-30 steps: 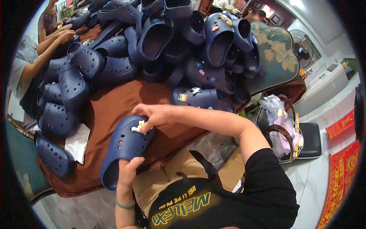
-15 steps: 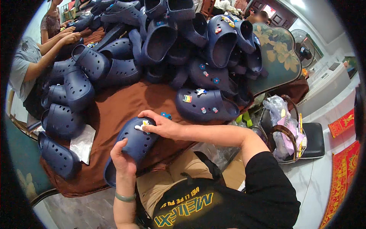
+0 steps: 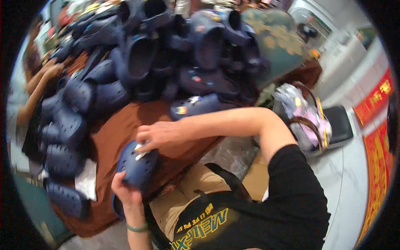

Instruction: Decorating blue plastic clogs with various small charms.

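Note:
A dark blue foam clog (image 3: 139,166) with round holes is tilted in front of me at the table's near edge. My left hand (image 3: 127,191) grips its side, thumb on top. My right hand (image 3: 160,135) is over the upper with curled fingers, pinching at a white shoe charm (image 3: 142,151); motion blur softens the fingertips. A blue flower charm seen earlier on the cloth is not visible now. Beyond my right forearm lies another blue clog (image 3: 198,106) with several charms on it, partly covered by the arm.
Many blue clogs (image 3: 141,58) are heaped across the far side of the brown cloth (image 3: 121,129). White paper (image 3: 86,181) lies by the clogs at left. Another person's arms (image 3: 46,77) work at far left. A basket with plastic bags (image 3: 308,121) and a black stool (image 3: 336,123) stand at right.
The view has shifted and blurred. My right hand's fingers have curled in over the charm, and its elbow is raised; the left hand still grips the clog.

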A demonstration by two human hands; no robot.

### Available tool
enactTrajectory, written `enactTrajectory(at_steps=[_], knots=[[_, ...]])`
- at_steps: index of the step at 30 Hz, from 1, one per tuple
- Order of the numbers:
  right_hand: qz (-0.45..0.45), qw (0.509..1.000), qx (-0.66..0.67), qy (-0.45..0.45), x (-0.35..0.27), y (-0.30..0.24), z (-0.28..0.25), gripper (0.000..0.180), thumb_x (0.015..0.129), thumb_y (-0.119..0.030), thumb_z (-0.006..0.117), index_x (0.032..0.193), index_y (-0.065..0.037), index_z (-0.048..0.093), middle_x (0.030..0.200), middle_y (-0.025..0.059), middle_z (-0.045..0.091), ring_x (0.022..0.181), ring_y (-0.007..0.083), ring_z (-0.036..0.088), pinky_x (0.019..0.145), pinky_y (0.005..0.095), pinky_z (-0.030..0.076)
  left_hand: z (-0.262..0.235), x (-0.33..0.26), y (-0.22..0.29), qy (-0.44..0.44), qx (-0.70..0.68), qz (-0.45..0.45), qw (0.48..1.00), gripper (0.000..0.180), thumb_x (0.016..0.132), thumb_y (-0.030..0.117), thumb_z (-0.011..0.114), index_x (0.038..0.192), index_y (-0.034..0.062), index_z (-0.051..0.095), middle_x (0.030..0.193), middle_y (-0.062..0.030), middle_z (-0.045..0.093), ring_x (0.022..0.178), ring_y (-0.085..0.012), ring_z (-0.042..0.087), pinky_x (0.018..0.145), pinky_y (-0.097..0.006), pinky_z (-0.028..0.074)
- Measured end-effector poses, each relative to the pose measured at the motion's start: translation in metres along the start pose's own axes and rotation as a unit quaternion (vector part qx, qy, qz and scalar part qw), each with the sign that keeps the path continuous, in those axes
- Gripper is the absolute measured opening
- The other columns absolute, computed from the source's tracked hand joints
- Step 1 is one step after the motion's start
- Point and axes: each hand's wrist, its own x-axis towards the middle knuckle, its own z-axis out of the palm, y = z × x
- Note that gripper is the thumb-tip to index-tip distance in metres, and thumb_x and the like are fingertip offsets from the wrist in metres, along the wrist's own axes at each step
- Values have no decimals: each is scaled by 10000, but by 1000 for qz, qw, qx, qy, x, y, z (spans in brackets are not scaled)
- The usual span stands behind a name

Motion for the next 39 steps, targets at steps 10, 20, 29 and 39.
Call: enactTrajectory(at_steps=[10,20,29,39], knots=[[146,984,-94,-33,6,-32,35,383,691,-110,684,1059,-56,594,979,91,617,1003,260,563,746,367,524,-8,-4,-6,12,61,21,998,502,749,249,596,1160,-35,545,1133,-161,607,999,-302,622,903,-422,503],[185,982,29,39,-9,-30,22,276,738,-248,734,929,-85,619,971,87,580,981,249,536,797,375,411,-25,-33,-42,-102,192,34,975,382,759,183,576,1037,-74,625,1073,-153,638,999,-269,619,925,-402,475],[297,892,341,10,6,-29,28,539,814,-85,685,1240,-7,364,1096,219,500,1078,394,479,923,452,393,-25,-34,-31,-118,187,-8,975,413,766,179,565,1084,-83,602,1123,-162,620,1067,-287,597,986,-411,443],[348,898,258,81,10,-30,56,564,832,-261,685,1233,-10,378,1093,236,537,1044,416,521,918,468,408,-23,-24,-40,-133,151,-18,979,514,755,207,570,1194,-58,541,1155,-149,599,1075,-294,589,972,-416,451]])
